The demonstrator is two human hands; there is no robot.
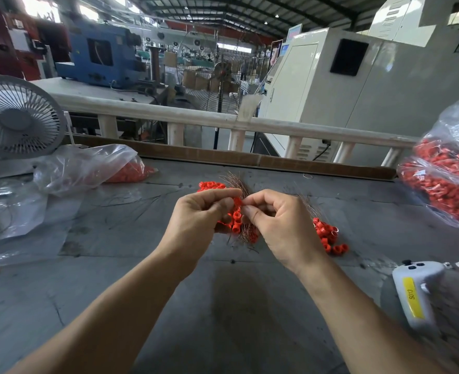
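Red plastic rings (236, 215), short and tube-like, sit bunched between both hands above the middle of the grey worktable (223, 306); thin copper-coloured wires (246, 233) run through the bunch and fan out below it. The left hand (196, 214) curls round the cluster from nine o'clock, probably to steady rings and strands together; the right hand (279, 222) comes in from three o'clock, thumb and forefinger narrowed to a pinch on the topmost ring, though whether a wire tip lies in that pinch I cannot tell. Judging by this, a ring is being threaded onto a wire. A loose pile of red rings (328, 236) lies at four o'clock, close for the right hand; another red heap with wires (209, 186) lies at twelve o'clock. Clear plastic bags of red rings stand at ten o'clock (88, 166) and two o'clock (444, 179), likely stock; a white desk fan (17, 117) sits far at ten o'clock, a white handheld controller (414, 290) at five o'clock.
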